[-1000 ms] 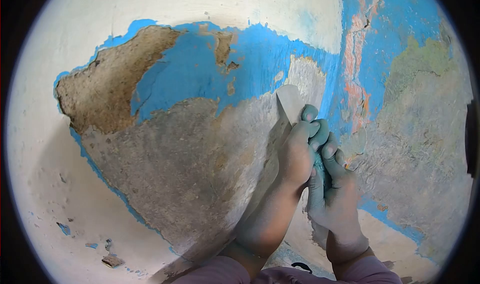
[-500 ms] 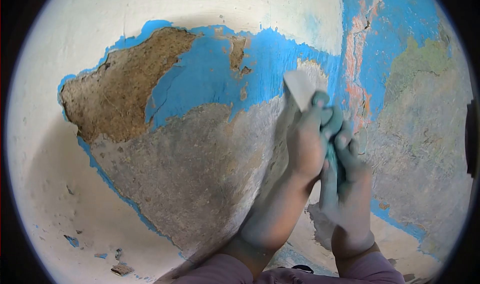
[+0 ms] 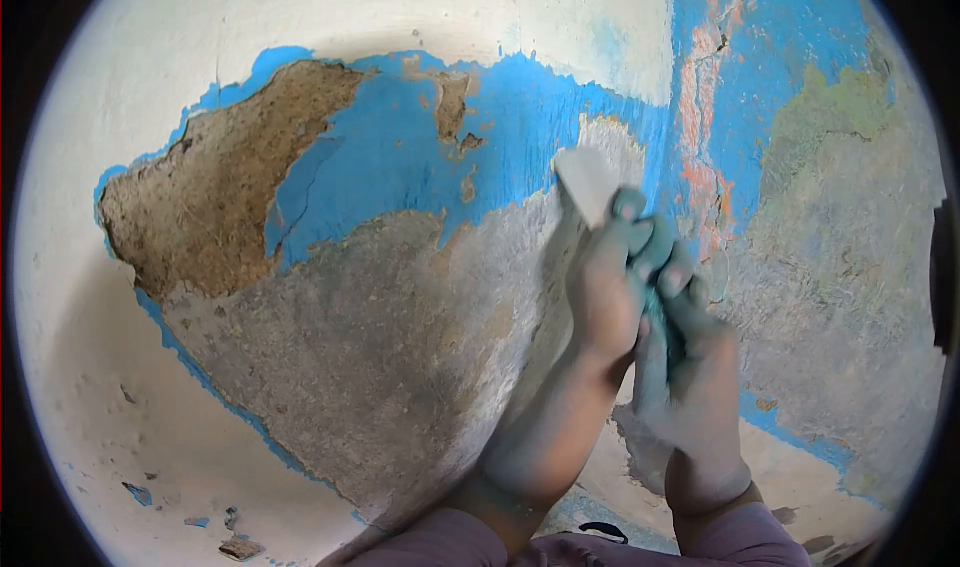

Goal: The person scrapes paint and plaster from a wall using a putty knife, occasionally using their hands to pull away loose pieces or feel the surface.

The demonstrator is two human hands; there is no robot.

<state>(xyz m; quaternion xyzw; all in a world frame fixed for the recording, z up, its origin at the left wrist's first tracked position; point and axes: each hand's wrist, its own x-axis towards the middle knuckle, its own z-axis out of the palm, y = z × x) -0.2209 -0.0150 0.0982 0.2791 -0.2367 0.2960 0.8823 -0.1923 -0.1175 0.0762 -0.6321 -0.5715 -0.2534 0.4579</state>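
A putty knife (image 3: 586,183) with a flat, pale blade is held in both my hands, its blade tilted up and to the left. The blade lies at the lower left of a bare grey patch in the blue paint (image 3: 520,117). My left hand (image 3: 607,285) is closed around the tool just below the blade, fingers curled and dusted grey-green. Lower down and to the right, my right hand (image 3: 697,367) is closed around the greenish handle end. Most of the handle is hidden by my fingers.
Crumbly brown material (image 3: 220,192) is exposed in a hole at the left. Bare grey plaster (image 3: 370,357) spreads below the blue paint. Cream paint (image 3: 450,7) covers the top. A reddish crack (image 3: 700,117) runs down near the wall corner. Loose chips (image 3: 240,547) show at lower left.
The view has shifted slightly, so the wall patches sit a little further left. Both hands and the putty knife have moved slightly left in view, with the grip unchanged.
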